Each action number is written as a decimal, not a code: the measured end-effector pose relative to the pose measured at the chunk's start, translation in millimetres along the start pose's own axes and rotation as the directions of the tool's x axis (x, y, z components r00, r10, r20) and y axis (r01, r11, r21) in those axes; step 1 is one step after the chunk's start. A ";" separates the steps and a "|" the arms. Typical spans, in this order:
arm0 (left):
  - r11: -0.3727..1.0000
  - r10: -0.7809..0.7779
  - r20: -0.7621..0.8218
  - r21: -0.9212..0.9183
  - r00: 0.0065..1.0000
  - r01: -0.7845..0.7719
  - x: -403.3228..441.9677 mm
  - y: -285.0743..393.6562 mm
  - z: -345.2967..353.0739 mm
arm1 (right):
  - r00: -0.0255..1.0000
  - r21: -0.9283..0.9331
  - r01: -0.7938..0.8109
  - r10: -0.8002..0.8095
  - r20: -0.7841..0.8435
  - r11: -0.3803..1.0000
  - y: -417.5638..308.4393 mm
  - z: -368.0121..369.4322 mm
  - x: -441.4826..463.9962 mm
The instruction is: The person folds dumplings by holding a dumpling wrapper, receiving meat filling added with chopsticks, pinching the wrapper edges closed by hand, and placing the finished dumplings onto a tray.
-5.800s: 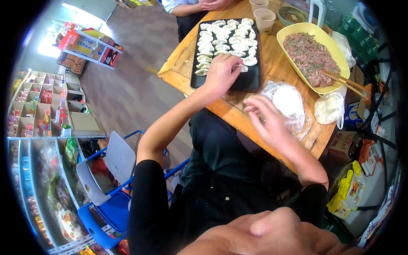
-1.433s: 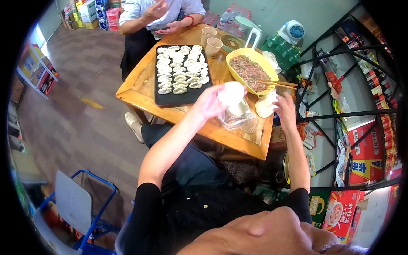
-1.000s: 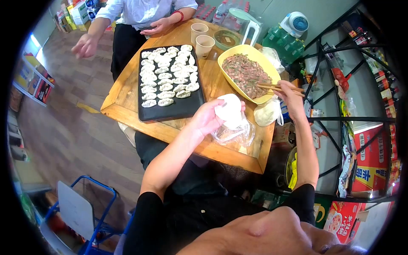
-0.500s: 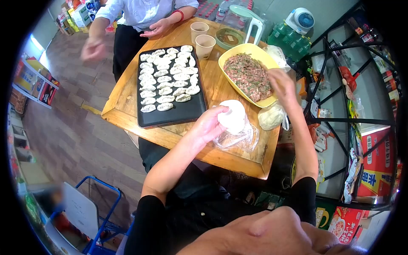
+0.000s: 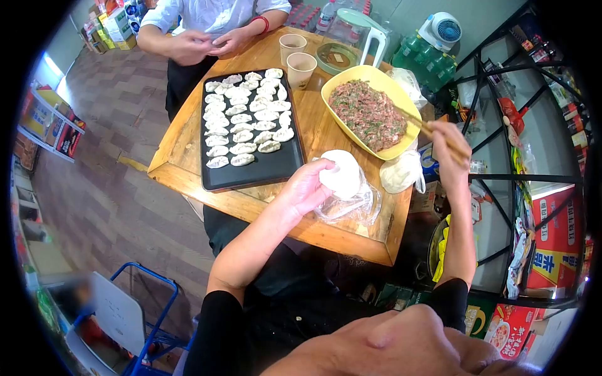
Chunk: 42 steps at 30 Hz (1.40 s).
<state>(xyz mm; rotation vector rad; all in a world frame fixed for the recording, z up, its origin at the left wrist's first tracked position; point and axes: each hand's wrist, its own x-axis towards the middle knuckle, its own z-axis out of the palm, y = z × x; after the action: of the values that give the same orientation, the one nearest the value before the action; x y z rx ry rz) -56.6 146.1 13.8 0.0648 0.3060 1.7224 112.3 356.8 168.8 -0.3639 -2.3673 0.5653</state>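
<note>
A round white dough wrapper (image 5: 340, 175) rests in my left hand (image 5: 308, 187), the thumb lying over its edge, above the front part of the table. With my right hand (image 5: 450, 150) I grip wooden chopsticks (image 5: 415, 120), their tips at the right rim of the yellow bowl. Minced meat with green bits (image 5: 367, 116) fills much of that yellow bowl (image 5: 335, 121). To the left, a black tray (image 5: 251, 173) carries rows of folded dumplings (image 5: 241, 148). Below the bowl lies a bag of dough (image 5: 400, 172). Crumpled clear plastic (image 5: 351, 210) sits under the wrapper.
Across the wooden table (image 5: 182, 141), a person in a white shirt (image 5: 210, 15) holds both hands together near its edge. Two paper cups (image 5: 301, 70) and a green-lidded jug (image 5: 354, 31) stand behind the bowl. A blue-framed chair (image 5: 122, 313) is at lower left, shelves (image 5: 501, 182) at right.
My right hand has gone from the bowl's edge to the right and back with the chopsticks. The other person's hands have come together. My left hand still holds the wrapper.
</note>
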 end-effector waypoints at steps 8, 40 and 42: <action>0.985 -0.050 0.036 -0.161 0.998 0.055 -2.5 5.5 6.8 | 0.890 0.538 -0.357 0.454 -0.054 0.764 91.2 18.9 20.9; 0.987 -0.010 0.121 -0.159 0.993 0.030 0.2 13.7 9.5 | 0.969 0.162 -0.163 0.189 -0.162 0.973 46.1 57.7 -3.7; 0.986 -0.006 0.101 -0.164 0.995 0.023 0.2 13.9 9.7 | 0.991 0.048 -0.084 0.088 -0.105 0.995 40.7 56.1 -3.8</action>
<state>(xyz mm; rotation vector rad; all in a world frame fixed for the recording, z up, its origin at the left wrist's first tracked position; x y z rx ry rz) -67.9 146.0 26.4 0.0275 0.0894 1.7178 82.2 373.7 108.6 -0.4671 -2.2415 0.6210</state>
